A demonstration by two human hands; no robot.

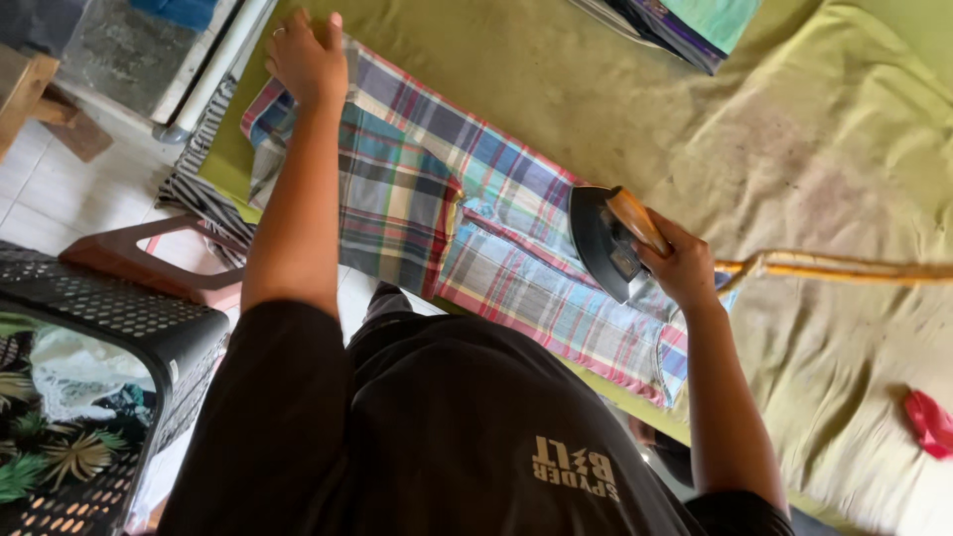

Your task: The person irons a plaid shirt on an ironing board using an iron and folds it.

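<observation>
Olive cloth pads the surface [635, 109]; the left hand [306, 58] lies flat on the plaid shirt's [447, 194] far end, while the right hand [680, 263] grips the iron [601, 241] mid-shirt along its length.

No packages, labels, signs or screens show anywhere in this view. The nearest thing to one is a patch of pale printed lettering on the back of the person's black shirt [476, 437], low in the middle of the picture, seen upside down from the head camera.
</observation>
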